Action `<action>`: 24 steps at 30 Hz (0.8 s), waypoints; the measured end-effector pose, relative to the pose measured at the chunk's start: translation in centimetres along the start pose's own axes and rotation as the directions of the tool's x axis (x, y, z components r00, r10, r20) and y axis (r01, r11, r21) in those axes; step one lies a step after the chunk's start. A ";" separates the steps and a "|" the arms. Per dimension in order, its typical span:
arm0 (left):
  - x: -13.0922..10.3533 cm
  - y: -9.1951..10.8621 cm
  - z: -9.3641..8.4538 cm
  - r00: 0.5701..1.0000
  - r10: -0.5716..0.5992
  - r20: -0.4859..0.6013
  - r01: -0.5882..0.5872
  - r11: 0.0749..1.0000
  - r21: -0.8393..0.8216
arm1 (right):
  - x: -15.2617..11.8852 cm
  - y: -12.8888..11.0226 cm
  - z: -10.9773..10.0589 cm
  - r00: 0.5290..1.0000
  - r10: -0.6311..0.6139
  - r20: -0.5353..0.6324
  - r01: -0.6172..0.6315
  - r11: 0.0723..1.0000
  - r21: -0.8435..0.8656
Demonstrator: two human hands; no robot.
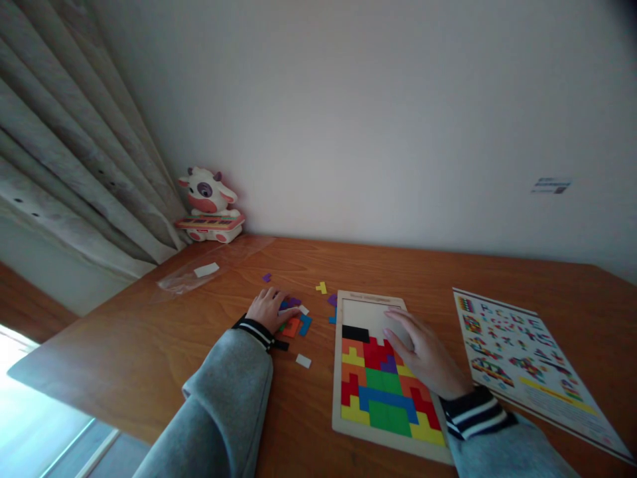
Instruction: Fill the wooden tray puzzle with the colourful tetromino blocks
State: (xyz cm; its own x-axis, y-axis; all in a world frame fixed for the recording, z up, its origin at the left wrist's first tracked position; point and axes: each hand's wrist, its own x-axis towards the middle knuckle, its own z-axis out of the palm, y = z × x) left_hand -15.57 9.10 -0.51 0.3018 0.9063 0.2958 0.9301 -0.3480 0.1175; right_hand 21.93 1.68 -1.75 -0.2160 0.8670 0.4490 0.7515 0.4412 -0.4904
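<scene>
Loose coloured puzzle pieces lie in a small heap on the table, including an orange piece (291, 327) and a blue piece (305, 324). My left hand (266, 309) rests at the heap's left side, fingers and thumb apart, partly covering it. To the right lies a wooden puzzle board (336, 398), its near part filled with fitted pieces such as a green one (389, 417) and a black one (355, 333). Over the board's right side is my right hand (425, 352), fingers stretched and thumb apart, with nothing visible in it. It hides some pieces.
A printed pattern sheet (527, 358) lies right of the board. White pieces (303, 361), a yellow piece (321, 287) and a purple piece (267, 277) are scattered about. Clear plastic wrap (182, 282) and a cow-shaped toy keyboard (210, 206) are at the back left, near the curtain (79, 133).
</scene>
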 end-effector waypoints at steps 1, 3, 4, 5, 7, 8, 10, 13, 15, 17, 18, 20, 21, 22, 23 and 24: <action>0.1 0.1 -0.1 1.000 0.023 0.006 -0.023 1.000 -0.012 | 0.0 0.0 0.0 1.000 0.003 -0.004 -0.003 1.000 0.000; 0.2 0.3 -0.1 0.995 0.095 0.019 -0.094 0.994 -0.054 | 0.0 0.0 0.1 1.000 0.004 -0.006 -0.004 1.000 0.000; 0.2 0.4 -0.1 0.991 0.134 0.019 -0.132 0.988 -0.081 | 0.0 0.0 0.1 1.000 0.001 -0.005 -0.001 1.000 -0.001; 0.2 0.5 0.0 0.986 0.166 0.013 -0.164 0.981 -0.107 | 0.0 0.0 0.2 1.000 -0.002 -0.004 0.002 1.000 -0.001; 0.2 0.5 0.1 0.979 0.204 -0.003 -0.202 0.968 -0.149 | 0.0 -0.1 0.2 1.000 -0.008 -0.003 0.008 1.000 0.000; 0.2 0.5 0.1 0.978 0.210 -0.007 -0.208 0.965 -0.159 | 0.0 -0.1 0.2 1.000 -0.009 -0.005 0.009 1.000 0.001; 0.2 0.5 0.1 0.978 0.208 -0.002 -0.206 0.966 -0.156 | 0.1 -0.2 0.1 1.000 -0.001 -0.017 0.001 1.000 0.004; 0.2 0.5 0.0 0.978 0.207 -0.008 -0.205 0.966 -0.159 | 0.1 -0.2 -0.2 0.997 0.045 -0.059 -0.044 0.999 0.023; 0.1 0.5 0.1 0.977 0.210 -0.031 -0.212 0.960 -0.182 | 0.2 -0.1 -0.3 0.993 0.083 -0.083 -0.081 0.996 0.037; 0.1 0.4 0.3 0.972 0.226 -0.063 -0.234 0.948 -0.217 | 0.2 -0.1 -0.3 0.990 0.107 -0.089 -0.104 0.994 0.041; 0.1 0.3 0.4 0.968 0.239 -0.081 -0.251 0.939 -0.236 | 0.2 -0.1 -0.3 0.990 0.109 -0.086 -0.106 0.994 0.040; 0.2 0.2 0.8 0.957 0.260 -0.127 -0.286 0.920 -0.269 | 0.2 -0.2 -0.3 0.992 0.100 -0.077 -0.098 0.995 0.031; 0.2 0.2 1.0 0.951 0.268 -0.153 -0.302 0.911 -0.281 | 0.2 -0.2 -0.2 0.993 0.094 -0.076 -0.092 0.995 0.025; 0.2 0.2 1.1 0.946 0.272 -0.177 -0.314 0.905 -0.287 | 0.2 -0.2 -0.2 0.993 0.090 -0.078 -0.089 0.996 0.022; 0.2 0.2 1.2 0.943 0.269 -0.194 -0.317 0.903 -0.290 | 0.2 -0.3 -0.3 0.992 0.095 -0.082 -0.093 0.995 0.024; 0.2 0.3 1.3 0.943 0.263 -0.202 -0.314 0.903 -0.291 | 0.2 -0.2 -0.3 0.990 0.109 -0.087 -0.106 0.994 0.032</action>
State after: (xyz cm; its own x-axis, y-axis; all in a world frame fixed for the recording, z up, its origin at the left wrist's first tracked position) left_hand -14.99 9.54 -1.63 0.4869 0.7149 0.5018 0.6843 -0.6692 0.2895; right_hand 21.88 1.67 -1.34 -0.0782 0.8864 0.4562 0.7501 0.3538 -0.5588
